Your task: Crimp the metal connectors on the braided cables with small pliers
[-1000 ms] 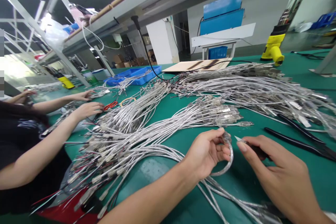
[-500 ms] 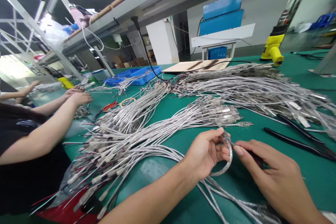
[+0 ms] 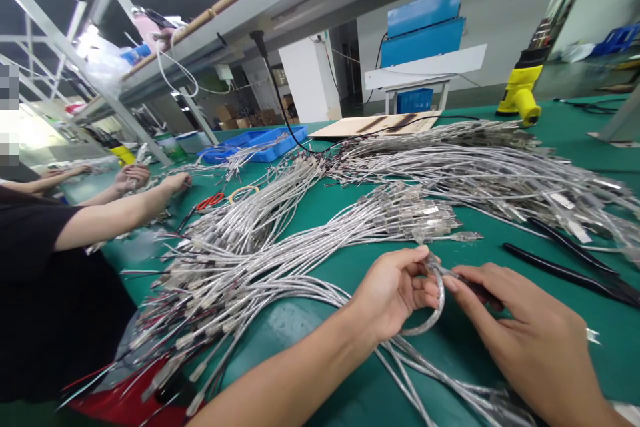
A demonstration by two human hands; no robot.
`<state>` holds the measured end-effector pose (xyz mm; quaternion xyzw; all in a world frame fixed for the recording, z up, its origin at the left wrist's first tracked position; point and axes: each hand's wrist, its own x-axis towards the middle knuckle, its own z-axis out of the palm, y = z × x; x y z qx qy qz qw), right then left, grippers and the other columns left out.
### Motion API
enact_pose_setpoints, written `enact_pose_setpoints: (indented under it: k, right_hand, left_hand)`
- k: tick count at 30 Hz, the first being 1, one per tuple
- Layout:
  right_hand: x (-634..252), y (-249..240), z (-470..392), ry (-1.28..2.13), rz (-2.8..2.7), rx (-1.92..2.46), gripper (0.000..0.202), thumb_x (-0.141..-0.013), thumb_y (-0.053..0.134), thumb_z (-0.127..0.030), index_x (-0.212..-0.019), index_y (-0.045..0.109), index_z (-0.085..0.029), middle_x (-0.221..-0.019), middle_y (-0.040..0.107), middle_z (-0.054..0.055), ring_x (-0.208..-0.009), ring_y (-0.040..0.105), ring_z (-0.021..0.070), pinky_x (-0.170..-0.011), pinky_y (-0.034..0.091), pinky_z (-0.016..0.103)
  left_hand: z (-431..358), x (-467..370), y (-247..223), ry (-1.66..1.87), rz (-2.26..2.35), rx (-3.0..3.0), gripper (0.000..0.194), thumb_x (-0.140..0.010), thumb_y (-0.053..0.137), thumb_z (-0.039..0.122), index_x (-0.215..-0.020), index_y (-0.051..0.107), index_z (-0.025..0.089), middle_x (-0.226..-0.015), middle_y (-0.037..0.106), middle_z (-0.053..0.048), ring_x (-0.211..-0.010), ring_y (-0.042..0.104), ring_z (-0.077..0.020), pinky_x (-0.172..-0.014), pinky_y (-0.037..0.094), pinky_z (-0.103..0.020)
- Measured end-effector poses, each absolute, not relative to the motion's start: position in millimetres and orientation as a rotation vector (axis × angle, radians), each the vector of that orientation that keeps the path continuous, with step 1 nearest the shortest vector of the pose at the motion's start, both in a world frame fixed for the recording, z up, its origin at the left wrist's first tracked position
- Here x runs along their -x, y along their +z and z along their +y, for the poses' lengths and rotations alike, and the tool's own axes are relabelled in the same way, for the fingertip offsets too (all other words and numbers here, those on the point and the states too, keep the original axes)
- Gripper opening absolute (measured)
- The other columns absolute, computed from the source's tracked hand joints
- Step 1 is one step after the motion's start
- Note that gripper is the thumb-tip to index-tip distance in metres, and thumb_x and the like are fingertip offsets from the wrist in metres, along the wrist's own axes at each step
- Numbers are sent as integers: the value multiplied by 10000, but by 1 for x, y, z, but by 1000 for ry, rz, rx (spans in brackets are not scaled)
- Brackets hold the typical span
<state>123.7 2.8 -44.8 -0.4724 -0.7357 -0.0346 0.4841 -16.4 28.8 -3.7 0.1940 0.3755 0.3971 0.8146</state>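
Note:
My left hand [image 3: 395, 290] is closed on a silvery braided cable [image 3: 440, 303], pinching it at its clear connector end between thumb and fingers. The cable loops down and back under the palm. My right hand [image 3: 515, 320] is pinched around a slim grey thing [image 3: 453, 273] whose tip reaches the connector; fingers hide most of it, and its kind cannot be made out. Just beyond my left hand lies a bundle of finished-looking cables [image 3: 400, 213] with clear connectors. More loose cables [image 3: 425, 373] run beneath my hands.
Black-handled pliers [image 3: 565, 273] lie on the green mat at right. A large cable heap [image 3: 500, 167] spreads behind. A yellow heat gun [image 3: 520, 90], blue tray [image 3: 265, 147] and orange-handled scissors [image 3: 210, 201] stand farther off. A co-worker's arm [image 3: 120, 213] reaches in at left.
My right hand has shifted slightly at the connector, and more of the slim grey thing shows. A small pale scrap now shows beside my right wrist. The co-worker's hands have moved apart.

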Motion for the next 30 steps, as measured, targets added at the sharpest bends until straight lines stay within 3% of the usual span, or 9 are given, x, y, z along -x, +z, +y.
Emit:
enact_pose_setpoints:
  k: [16,30]
  right_hand:
    - [-124,-47,2,152,-1788,1120,214,-853,507,-352,-774,631,-197,-719,660,24,-623,611,160,-542,439,240]
    - [-124,-46,3,17,-1787,1128,201,-855,515,-347,-770,606,-189,-703,643,24,-561,561,138,-528,408,241]
  left_hand:
    - [29,18,-3,864,787,-402,328,-869,366,172,-659,595,67,-444,522,-11,-306,475,-65,-347,397,-141]
    - [27,16,-2,851,795,-419,325,-868,352,156,-666,591,66,-436,514,-10,-309,471,-67,-351,388,-148]
